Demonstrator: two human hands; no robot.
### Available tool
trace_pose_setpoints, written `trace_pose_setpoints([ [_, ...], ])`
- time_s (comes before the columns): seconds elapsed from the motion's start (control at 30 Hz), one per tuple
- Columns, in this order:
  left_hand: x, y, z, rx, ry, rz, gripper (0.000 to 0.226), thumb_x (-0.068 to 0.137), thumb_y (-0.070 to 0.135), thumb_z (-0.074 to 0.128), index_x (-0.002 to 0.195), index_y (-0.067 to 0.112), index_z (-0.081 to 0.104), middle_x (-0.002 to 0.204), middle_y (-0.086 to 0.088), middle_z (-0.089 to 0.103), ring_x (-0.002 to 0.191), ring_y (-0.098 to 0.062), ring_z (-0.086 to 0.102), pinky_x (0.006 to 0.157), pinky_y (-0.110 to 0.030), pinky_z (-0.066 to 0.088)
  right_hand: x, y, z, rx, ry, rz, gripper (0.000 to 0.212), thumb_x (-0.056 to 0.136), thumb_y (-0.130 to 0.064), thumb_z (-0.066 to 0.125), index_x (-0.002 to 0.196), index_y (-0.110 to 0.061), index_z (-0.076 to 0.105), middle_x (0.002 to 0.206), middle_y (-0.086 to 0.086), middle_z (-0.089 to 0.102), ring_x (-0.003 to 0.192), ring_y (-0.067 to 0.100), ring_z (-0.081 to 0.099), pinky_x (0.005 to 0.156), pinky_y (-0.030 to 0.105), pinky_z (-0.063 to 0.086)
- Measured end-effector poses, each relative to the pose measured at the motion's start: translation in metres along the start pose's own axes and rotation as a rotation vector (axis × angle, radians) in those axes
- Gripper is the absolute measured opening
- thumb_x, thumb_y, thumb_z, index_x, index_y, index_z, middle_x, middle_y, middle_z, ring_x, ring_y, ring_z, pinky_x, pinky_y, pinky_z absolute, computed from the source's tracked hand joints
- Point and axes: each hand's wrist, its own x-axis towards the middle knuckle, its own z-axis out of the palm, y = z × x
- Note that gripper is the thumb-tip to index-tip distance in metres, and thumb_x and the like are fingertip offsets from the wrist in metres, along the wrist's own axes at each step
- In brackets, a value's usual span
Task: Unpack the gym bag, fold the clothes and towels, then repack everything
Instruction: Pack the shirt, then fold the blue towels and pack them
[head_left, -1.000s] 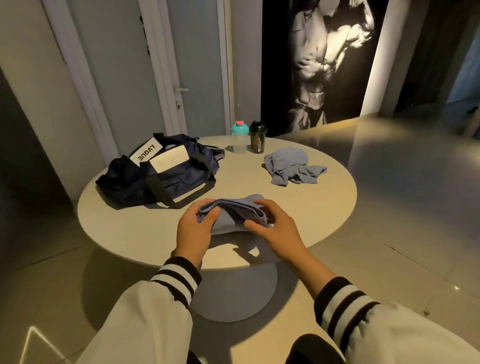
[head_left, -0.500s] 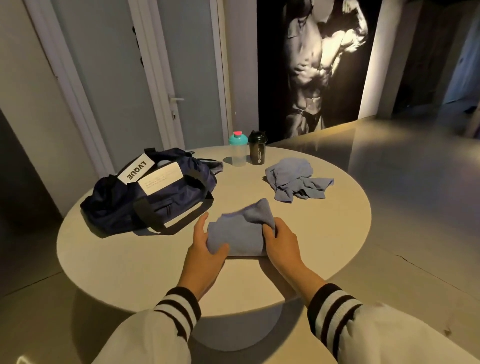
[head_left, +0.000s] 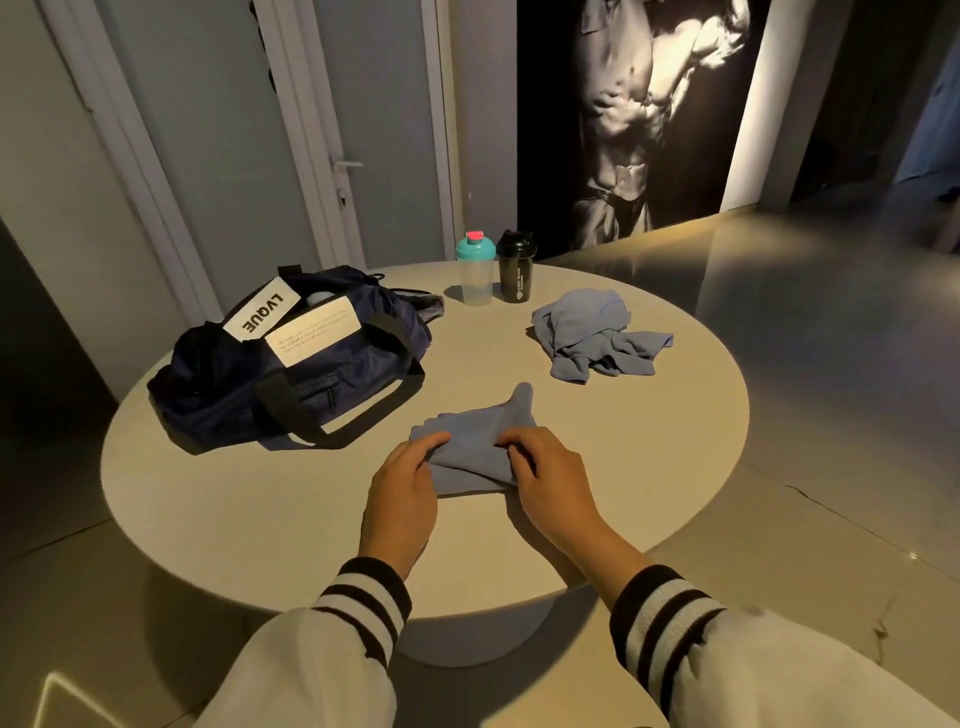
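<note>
Step in hand looks like folding. Round table (head_left: 675, 467) holds the navy gym bag (head_left: 311, 374) on the left, a crumpled blue garment (head_left: 597, 332) at the far right, not yet folded, and a small blue towel (head_left: 472, 447) at the near middle. Left hand (head_left: 402, 488) and right hand (head_left: 550, 478) each pinch an edge of it, fingers curled into the fabric (one corner pokes up at the back). Next, I'd guess: flatten that corner, then fold once more.
</note>
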Motion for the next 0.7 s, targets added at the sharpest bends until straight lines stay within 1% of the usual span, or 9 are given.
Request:
trace_pose_setpoints([
  [0.1, -0.003, 0.001, -0.001, 0.020, 0.010, 0.009, 0.041, 0.107, 0.008, 0.035, 0.131, 0.028, 0.061, 0.135, 0.002, 0.055, 0.123, -0.019, 0.053, 0.101, -0.033, 0.051, 0.001, -0.004, -0.002, -0.045, -0.044, 0.040, 0.028, 0.107, -0.033, 0.038, 0.127, -0.034, 0.057, 0.122, -0.006, 0.060, 0.103, 0.019, 0.058, 0.093, 0.042, 0.047],
  [0.23, -0.002, -0.001, 0.007, 0.122, -0.085, -0.001, 0.040, 0.108, 0.028, 0.039, 0.147, 0.034, 0.044, 0.156, 0.001, 0.038, 0.137, -0.021, 0.045, 0.108, -0.041, 0.048, -0.001, -0.008, -0.002, -0.123, -0.068, 0.094, 0.035, 0.105, -0.038, 0.035, 0.135, -0.028, 0.050, 0.125, 0.004, 0.056, 0.109, 0.026, 0.053, 0.092, 0.040, 0.045],
  [0.33, -0.002, 0.001, 0.012, 0.297, -0.130, 0.010, 0.054, 0.105, 0.035, 0.047, 0.156, 0.029, 0.030, 0.163, -0.002, 0.024, 0.139, -0.024, 0.042, 0.112, -0.040, 0.044, -0.003, -0.010, 0.002, -0.186, -0.027, 0.127, 0.036, 0.105, -0.037, 0.035, 0.138, -0.026, 0.049, 0.156, 0.012, 0.031, 0.134, 0.034, 0.036, 0.104, 0.044, 0.041],
  [0.4, -0.004, 0.001, 0.011, 0.273, -0.123, 0.031, 0.058, 0.103, 0.031, 0.053, 0.155, 0.034, 0.028, 0.163, -0.001, 0.021, 0.139, -0.024, 0.042, 0.112, -0.039, 0.043, -0.005, -0.010, 0.003, -0.231, 0.030, 0.093, 0.038, 0.105, -0.037, 0.039, 0.140, -0.024, 0.050, 0.162, 0.015, 0.020, 0.140, 0.034, 0.028, 0.110, 0.046, 0.035],
  [0.47, -0.003, 0.001, 0.009, 0.126, -0.085, 0.029, 0.061, 0.098, 0.025, 0.059, 0.147, 0.045, 0.029, 0.160, -0.002, 0.028, 0.138, -0.027, 0.043, 0.112, -0.045, 0.044, -0.006, -0.010, 0.004, -0.285, 0.087, -0.062, 0.035, 0.104, -0.035, 0.045, 0.134, -0.021, 0.057, 0.157, 0.014, 0.033, 0.135, 0.033, 0.034, 0.109, 0.045, 0.036],
  [0.53, -0.003, 0.001, 0.007, 0.162, -0.033, 0.027, 0.062, 0.096, 0.022, 0.060, 0.151, 0.033, 0.034, 0.162, -0.003, 0.023, 0.145, -0.029, 0.031, 0.117, -0.046, 0.037, -0.008, -0.010, 0.004, -0.353, 0.076, -0.183, 0.029, 0.103, -0.037, 0.045, 0.120, -0.023, 0.065, 0.139, 0.005, 0.053, 0.124, 0.026, 0.046, 0.103, 0.042, 0.041],
  [0.6, -0.004, 0.001, 0.005, 0.232, 0.014, 0.024, 0.059, 0.097, 0.020, 0.058, 0.153, 0.015, 0.039, 0.164, -0.004, 0.017, 0.150, -0.027, 0.021, 0.120, -0.043, 0.029, -0.011, -0.014, 0.004, -0.353, -0.005, -0.144, 0.032, 0.102, -0.043, 0.042, 0.115, -0.028, 0.066, 0.123, -0.007, 0.061, 0.118, 0.019, 0.050, 0.099, 0.038, 0.040],
  [0.63, -0.004, 0.002, 0.004, 0.242, 0.020, 0.021, 0.058, 0.098, 0.020, 0.056, 0.153, 0.012, 0.039, 0.164, -0.004, 0.015, 0.150, -0.027, 0.020, 0.120, -0.043, 0.029, -0.011, -0.014, 0.003, -0.331, -0.038, -0.099, 0.034, 0.101, -0.047, 0.042, 0.117, -0.030, 0.065, 0.121, -0.010, 0.062, 0.118, 0.017, 0.050, 0.099, 0.037, 0.040],
  [0.7, -0.006, 0.004, 0.004, 0.298, 0.018, 0.031, 0.055, 0.100, 0.020, 0.052, 0.153, 0.019, 0.038, 0.163, -0.003, 0.015, 0.145, -0.028, 0.028, 0.118, -0.045, 0.034, -0.010, -0.013, 0.003, -0.320, -0.067, -0.077, 0.038, 0.096, -0.051, 0.045, 0.122, -0.031, 0.063, 0.124, -0.011, 0.060, 0.120, 0.015, 0.048, 0.102, 0.036, 0.038],
])
